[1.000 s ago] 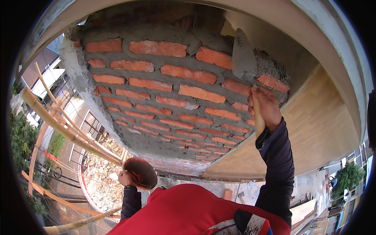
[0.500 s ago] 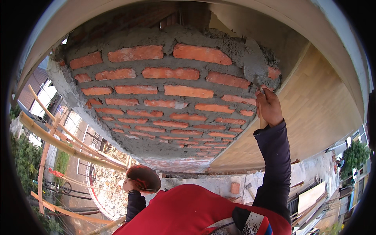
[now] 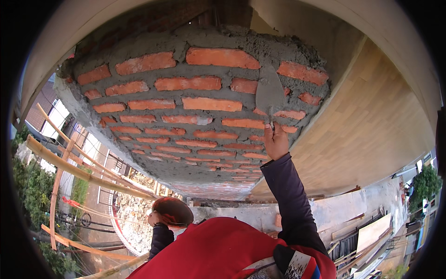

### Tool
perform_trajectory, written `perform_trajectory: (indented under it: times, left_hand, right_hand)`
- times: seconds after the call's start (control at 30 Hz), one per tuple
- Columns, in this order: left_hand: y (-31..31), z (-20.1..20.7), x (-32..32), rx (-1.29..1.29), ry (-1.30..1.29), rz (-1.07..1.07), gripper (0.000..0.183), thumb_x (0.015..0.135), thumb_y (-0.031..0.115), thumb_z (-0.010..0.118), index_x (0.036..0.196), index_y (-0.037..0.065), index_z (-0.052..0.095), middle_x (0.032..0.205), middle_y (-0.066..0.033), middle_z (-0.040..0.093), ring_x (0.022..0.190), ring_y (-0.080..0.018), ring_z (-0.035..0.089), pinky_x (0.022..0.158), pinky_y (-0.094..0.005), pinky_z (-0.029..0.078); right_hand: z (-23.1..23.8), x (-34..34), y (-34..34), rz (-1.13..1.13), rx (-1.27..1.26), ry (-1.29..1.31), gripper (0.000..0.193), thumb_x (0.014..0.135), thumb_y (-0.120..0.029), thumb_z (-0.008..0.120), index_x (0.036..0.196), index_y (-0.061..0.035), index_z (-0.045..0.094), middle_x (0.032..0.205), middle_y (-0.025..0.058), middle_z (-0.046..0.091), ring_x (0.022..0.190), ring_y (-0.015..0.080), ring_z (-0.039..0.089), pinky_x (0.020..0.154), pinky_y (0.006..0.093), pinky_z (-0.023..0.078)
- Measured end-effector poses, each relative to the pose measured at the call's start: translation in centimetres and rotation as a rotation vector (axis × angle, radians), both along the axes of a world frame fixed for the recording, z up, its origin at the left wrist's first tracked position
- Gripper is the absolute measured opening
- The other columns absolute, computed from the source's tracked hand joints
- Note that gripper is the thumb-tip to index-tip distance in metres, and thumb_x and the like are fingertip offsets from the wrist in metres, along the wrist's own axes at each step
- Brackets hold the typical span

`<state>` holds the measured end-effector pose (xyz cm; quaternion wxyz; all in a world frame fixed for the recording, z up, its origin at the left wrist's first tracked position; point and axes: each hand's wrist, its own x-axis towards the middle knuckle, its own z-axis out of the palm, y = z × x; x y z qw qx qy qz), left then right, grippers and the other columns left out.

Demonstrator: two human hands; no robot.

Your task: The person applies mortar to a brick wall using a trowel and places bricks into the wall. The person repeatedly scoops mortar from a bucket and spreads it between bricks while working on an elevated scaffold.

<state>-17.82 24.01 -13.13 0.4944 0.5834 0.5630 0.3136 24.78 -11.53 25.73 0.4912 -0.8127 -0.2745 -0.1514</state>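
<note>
My right hand (image 3: 277, 142) is closed round the handle of a pointed trowel (image 3: 270, 90). The blade lies close against the brick wall (image 3: 211, 104), pointing up over a joint near the wall's right side. Wet grey mortar (image 3: 283, 49) fills the joints and coats the top edge around the red bricks. Low on the left, my left hand (image 3: 154, 218) grips the edge of a round, dark reddish bowl (image 3: 173, 212); its fingers are partly hidden behind the bowl. Whether mortar is inside the bowl I cannot tell.
A smooth tan panel (image 3: 344, 125) borders the wall on the right. Bamboo poles (image 3: 83, 172) cross at the left above broken rubble (image 3: 132, 214). Planks and boards (image 3: 373, 232) are stacked at the lower right, beside a concrete ledge (image 3: 320, 209).
My right hand has moved the trowel left and slightly down, away from the wall's right edge. A brick near that upper right edge now shows more fully. My left hand still holds the bowl.
</note>
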Motion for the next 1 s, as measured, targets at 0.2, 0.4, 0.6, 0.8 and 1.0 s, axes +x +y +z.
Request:
perform_trajectory:
  times: [0.2,0.4,0.6,0.8,1.0]
  left_hand:
    - [-1.1,1.0,-2.0,0.099,0.697,-0.255,0.026,0.084,0.018,0.051,0.096,-0.003,0.063,0.096,-0.0114,0.069,0.081,-0.0279,0.066,0.075,-0.0362,0.053]
    - [-1.9,0.2,-3.0,0.059,0.648,-0.039,0.031,0.087,0.026,0.051,0.091,-0.002,0.064,0.092,-0.0171,0.07,0.08,-0.032,0.066,0.074,-0.0399,0.052]
    - [-4.3,0.6,-3.3,0.109,0.697,-0.137,0.028,0.093,0.022,0.046,0.095,0.001,0.064,0.093,-0.0156,0.07,0.081,-0.0301,0.069,0.073,-0.0393,0.055]
    - [-6.8,0.8,-3.2,0.215,0.967,-0.269,0.025,0.091,0.019,0.047,0.095,0.001,0.064,0.089,-0.0142,0.069,0.079,-0.0264,0.068,0.071,-0.0366,0.054]
    - [-9.7,-0.7,-4.2,0.378,1.205,-0.353,0.017,0.083,0.026,0.065,0.084,0.011,0.072,0.082,-0.011,0.072,0.078,-0.0272,0.071,0.066,-0.0388,0.056]
  right_hand:
    - [-5.4,0.6,-4.3,-0.027,-0.025,-0.008,0.032,0.1,-0.03,0.052,0.101,0.0021,0.059,0.062,0.0144,0.059,0.053,0.0301,0.059,0.052,0.0381,0.044]
    - [-5.7,-1.2,-7.1,-0.093,0.061,0.073,0.028,0.098,-0.027,0.056,0.099,0.0005,0.059,0.063,0.0108,0.061,0.05,0.0219,0.057,0.052,0.0331,0.044]
    - [-0.9,-2.2,-4.4,0.13,0.051,-0.114,0.026,0.096,-0.025,0.059,0.1,0.0006,0.059,0.059,0.0109,0.059,0.052,0.025,0.06,0.052,0.0329,0.044]
    - [4.0,-0.7,0.1,0.196,-0.121,-0.135,0.03,0.097,-0.025,0.056,0.106,0.0033,0.055,0.062,0.0145,0.06,0.059,0.0329,0.064,0.054,0.0411,0.047]
    - [4.8,-0.5,0.8,0.137,-0.254,-0.09,0.03,0.097,-0.021,0.053,0.11,0.0056,0.054,0.06,0.015,0.061,0.058,0.035,0.064,0.055,0.0412,0.049]
